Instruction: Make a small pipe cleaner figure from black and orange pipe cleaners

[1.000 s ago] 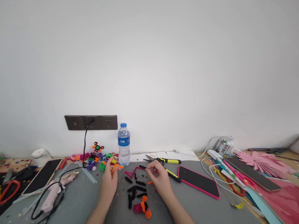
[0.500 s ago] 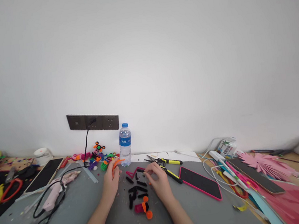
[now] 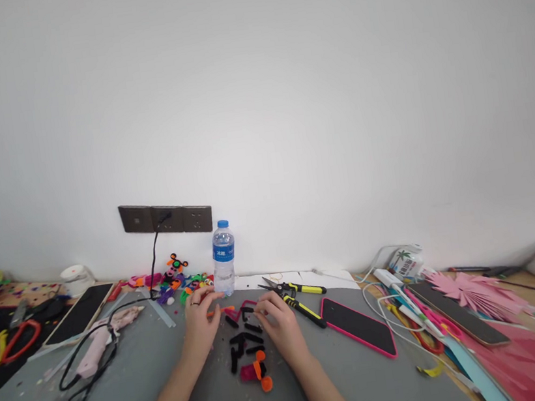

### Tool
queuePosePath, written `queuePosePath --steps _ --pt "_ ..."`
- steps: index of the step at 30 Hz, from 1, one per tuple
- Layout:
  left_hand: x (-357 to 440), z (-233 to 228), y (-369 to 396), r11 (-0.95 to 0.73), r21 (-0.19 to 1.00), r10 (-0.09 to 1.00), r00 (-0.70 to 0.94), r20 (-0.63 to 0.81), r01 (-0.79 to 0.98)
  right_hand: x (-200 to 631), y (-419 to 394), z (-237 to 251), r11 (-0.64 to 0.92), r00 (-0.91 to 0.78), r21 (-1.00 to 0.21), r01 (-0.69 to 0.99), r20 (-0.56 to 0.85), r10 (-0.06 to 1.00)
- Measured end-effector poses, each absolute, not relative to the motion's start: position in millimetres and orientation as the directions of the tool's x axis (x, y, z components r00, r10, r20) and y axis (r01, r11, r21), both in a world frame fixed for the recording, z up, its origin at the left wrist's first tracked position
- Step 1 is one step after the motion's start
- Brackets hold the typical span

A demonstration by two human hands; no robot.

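Observation:
My left hand [image 3: 202,319] hovers at the left of the craft pieces. Its index finger and thumb are apart, and an orange pipe cleaner [image 3: 226,309] lies just beyond the thumb. My right hand [image 3: 279,322] has thumb and fingers drawn together at the end of a short black pipe cleaner piece [image 3: 247,310]. Around it are a bent magenta pipe cleaner [image 3: 232,315] and several cut black pieces [image 3: 238,348]. Nearer to me lies a small figure [image 3: 249,372] in magenta, black and orange, with round orange ends.
Yellow-and-black pliers [image 3: 303,289] lie open beyond my right hand, beside a pink-cased phone [image 3: 358,328]. A water bottle [image 3: 224,262] stands by the wall, with colourful pipe cleaner figures [image 3: 174,280] to its left. A pink glue gun [image 3: 93,352] and its cable lie left; papers [image 3: 529,357] lie right.
My left hand has let go of the orange pipe cleaner, which now lies lower, on the mat. My right hand has shifted slightly left, toward a black piece.

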State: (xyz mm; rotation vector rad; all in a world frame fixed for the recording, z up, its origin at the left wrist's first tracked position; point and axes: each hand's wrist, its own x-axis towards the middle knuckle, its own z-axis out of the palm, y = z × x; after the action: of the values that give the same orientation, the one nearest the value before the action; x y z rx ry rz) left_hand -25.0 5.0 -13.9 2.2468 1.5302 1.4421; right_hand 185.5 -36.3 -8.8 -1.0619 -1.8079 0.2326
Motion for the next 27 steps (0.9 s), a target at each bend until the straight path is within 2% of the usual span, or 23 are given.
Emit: queuePosePath --steps 4,8,27 --pt "-20.2 -2.1 -3.1 -0.667 0.380 0.645 0.240 0.726 0.641 185.2 -35.4 -9.8 0.593 -0.129 -0.585 0.553 0.643 0.755" --pt "-16.0 1.5 -8.8 -0.711 0.359 0.633 0.327 0.702 0.605 184.7 -34.7 -8.7 0.627 -0.162 -0.564 0.537 0.661 0.733" --pt "-14.4 -5.6 -6.8 -0.689 0.411 0.672 0.315 0.670 0.597 184.6 -35.3 -9.5 0.663 -0.215 -0.475 0.579 0.696 0.686"
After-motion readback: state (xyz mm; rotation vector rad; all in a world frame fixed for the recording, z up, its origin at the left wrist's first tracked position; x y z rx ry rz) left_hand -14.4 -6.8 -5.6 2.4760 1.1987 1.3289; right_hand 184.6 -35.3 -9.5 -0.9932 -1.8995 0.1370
